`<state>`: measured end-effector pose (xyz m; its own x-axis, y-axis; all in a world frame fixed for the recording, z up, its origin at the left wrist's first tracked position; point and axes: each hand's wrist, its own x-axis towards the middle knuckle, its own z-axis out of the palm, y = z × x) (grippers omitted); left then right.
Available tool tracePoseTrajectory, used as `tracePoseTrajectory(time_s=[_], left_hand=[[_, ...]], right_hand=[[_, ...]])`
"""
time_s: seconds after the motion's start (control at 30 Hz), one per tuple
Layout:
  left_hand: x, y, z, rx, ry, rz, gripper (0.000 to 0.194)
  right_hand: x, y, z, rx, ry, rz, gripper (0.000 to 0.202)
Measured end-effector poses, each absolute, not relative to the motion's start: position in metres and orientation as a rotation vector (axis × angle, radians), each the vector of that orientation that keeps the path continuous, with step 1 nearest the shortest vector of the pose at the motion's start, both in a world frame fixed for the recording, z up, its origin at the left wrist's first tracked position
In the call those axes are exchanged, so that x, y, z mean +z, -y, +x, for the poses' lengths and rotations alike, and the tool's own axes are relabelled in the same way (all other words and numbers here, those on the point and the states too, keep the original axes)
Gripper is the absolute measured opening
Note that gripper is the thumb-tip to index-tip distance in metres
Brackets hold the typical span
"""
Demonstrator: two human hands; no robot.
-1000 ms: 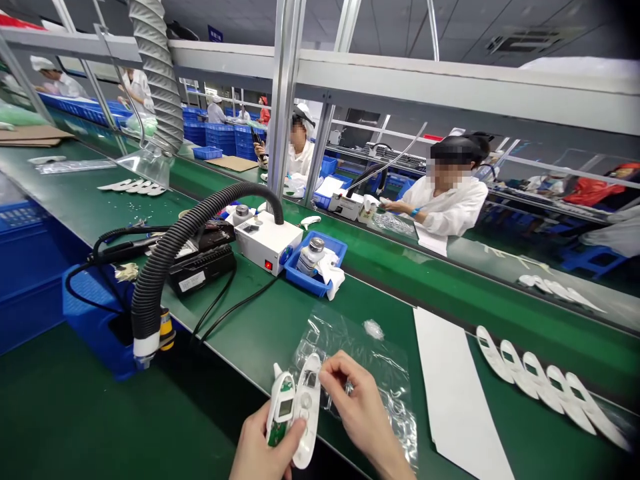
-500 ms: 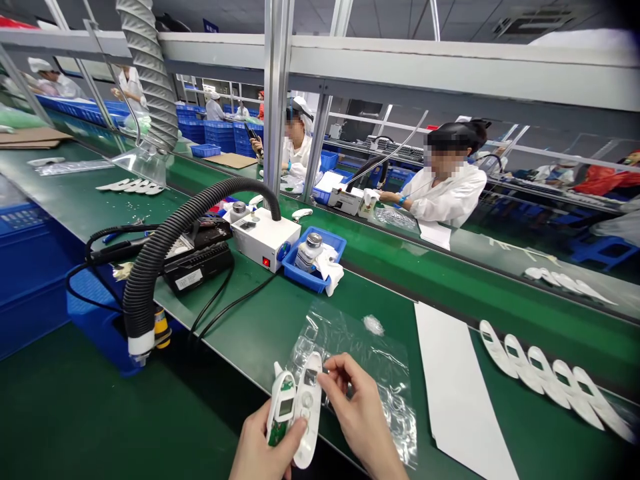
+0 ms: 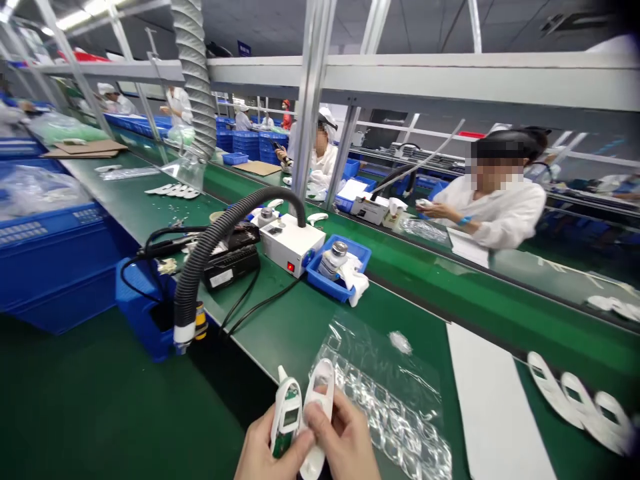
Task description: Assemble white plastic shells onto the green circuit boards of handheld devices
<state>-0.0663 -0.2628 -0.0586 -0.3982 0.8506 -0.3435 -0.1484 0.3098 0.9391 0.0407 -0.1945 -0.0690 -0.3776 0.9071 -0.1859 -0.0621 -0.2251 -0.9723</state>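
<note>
My left hand (image 3: pixel 263 448) is closed around an opened white ear thermometer (image 3: pixel 291 401) with a pointed tip, a small grey display and green circuit board showing. A long white oval cover (image 3: pixel 325 371) stands upright beside it, with a window near its top. My right hand (image 3: pixel 347 433) grips this cover, thumb on its face and fingers behind. The left thumb also reaches the cover's lower part. Behind my right hand lies a clear plastic sheet of small pockets (image 3: pixel 395 413) on the green bench (image 3: pixel 280 333).
White paper (image 3: pixel 493 400) and several white covers (image 3: pixel 555 393) lie to the right. Ahead stand a blue tray (image 3: pixel 334 288) with a metal-topped bottle and a white box (image 3: pixel 287 243) with a black hose (image 3: pixel 200 260). A co-worker (image 3: pixel 505 200) sits across the conveyor (image 3: pixel 415 260).
My right hand has moved from the cover's upper edge down onto its middle, its thumb now on the face. The view has swung left, so surroundings appear further right.
</note>
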Motion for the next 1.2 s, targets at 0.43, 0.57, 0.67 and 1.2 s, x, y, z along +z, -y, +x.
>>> tracePoseTrajectory(time_s=[0.43, 0.57, 0.67, 1.2], left_hand=[[-0.097, 0.29, -0.202, 1.891, -1.294, -0.066, 0.046], [-0.097, 0.301, -0.202, 1.915, -1.313, -0.116, 0.044], [-0.096, 0.313, -0.214, 1.967, -1.363, -0.169, 0.047], [-0.094, 0.299, -0.209, 1.924, -1.408, -0.085, 0.054]], right_hand=[[-0.101, 0.219, -0.041, 2.201, 0.984, -1.097, 0.068], [-0.104, 0.225, -0.108, 2.373, 0.952, -1.069, 0.065], [-0.1, 0.239, -0.158, 2.427, 0.944, -0.997, 0.057], [-0.093, 0.245, -0.161, 2.367, 0.958, -0.941, 0.051]])
